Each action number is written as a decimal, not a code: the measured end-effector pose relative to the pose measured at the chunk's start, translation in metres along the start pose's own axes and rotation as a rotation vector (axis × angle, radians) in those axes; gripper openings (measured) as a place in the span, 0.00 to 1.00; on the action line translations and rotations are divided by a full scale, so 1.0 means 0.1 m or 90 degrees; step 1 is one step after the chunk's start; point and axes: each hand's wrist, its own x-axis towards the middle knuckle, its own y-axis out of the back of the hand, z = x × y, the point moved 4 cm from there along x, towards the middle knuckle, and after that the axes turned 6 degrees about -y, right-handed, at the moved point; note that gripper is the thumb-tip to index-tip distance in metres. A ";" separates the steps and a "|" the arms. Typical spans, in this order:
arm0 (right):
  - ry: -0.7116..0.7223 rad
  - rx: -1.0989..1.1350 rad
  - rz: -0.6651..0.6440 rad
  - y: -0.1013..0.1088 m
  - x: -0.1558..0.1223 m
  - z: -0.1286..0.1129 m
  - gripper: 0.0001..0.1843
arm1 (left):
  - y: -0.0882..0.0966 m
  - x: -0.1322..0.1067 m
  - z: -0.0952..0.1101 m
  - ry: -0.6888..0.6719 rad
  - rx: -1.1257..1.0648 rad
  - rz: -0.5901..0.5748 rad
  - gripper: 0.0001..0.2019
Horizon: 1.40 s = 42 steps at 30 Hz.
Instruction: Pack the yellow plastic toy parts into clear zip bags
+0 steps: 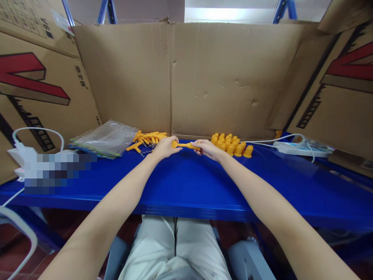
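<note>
Just above the table, my left hand [167, 147] is closed around a yellow plastic piece with a round end [175, 144]. A thin ribbed yellow rod [183, 144] spans the gap between my hands, in line with that round end. My right hand [208, 148] pinches the thicker yellow part [192, 146] at the rod's other end. Fingers hide some of both pieces, so whether they are joined I cannot tell. Beside my left hand lies a pile of yellow T-shaped pieces [150, 137] with metal chains [142, 153]. Several yellow flanged caps [230, 144] stand in rows beyond my right hand.
On the blue table [192, 179], clear plastic bags [107, 134] are stacked at the left. A white power strip [303, 149] with cables lies at the right. Cardboard walls [221, 77] enclose the back and sides. White plugs and a cable [25, 155] sit far left.
</note>
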 end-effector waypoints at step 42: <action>-0.117 0.108 0.015 0.00 -0.07 -0.04 0.05 | -0.01 -0.01 0.03 -0.013 0.044 0.000 0.12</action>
